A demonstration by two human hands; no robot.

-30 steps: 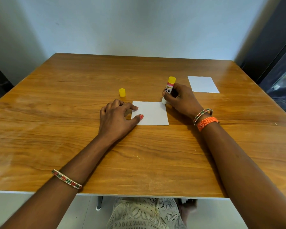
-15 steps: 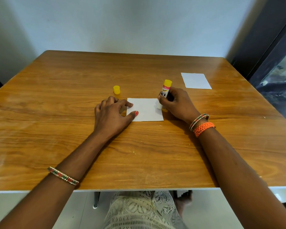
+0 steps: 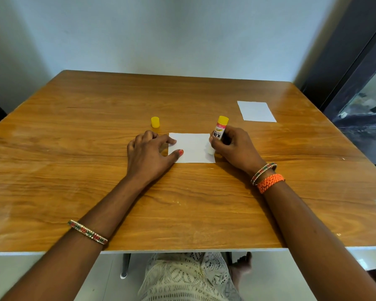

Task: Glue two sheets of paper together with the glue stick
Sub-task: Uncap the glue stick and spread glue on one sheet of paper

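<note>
A small white sheet of paper [image 3: 192,148] lies on the wooden table [image 3: 96,170] in front of me. My left hand [image 3: 149,153] rests on its left edge, thumb and forefinger pressing it flat. My right hand [image 3: 234,148] grips the glue stick [image 3: 218,132], which stands nearly upright with its white tip touching the sheet's right edge. The stick's yellow cap [image 3: 155,122] stands on the table behind my left hand. A second white sheet [image 3: 256,111] lies at the far right.
A pale wall rises behind the table. A dark frame and glass [image 3: 360,105] stand to the right. The table's near edge runs just above my lap.
The glue stick's tip has slid a short way down the sheet's right edge toward me. My left hand keeps holding the paper. The view has shifted slightly.
</note>
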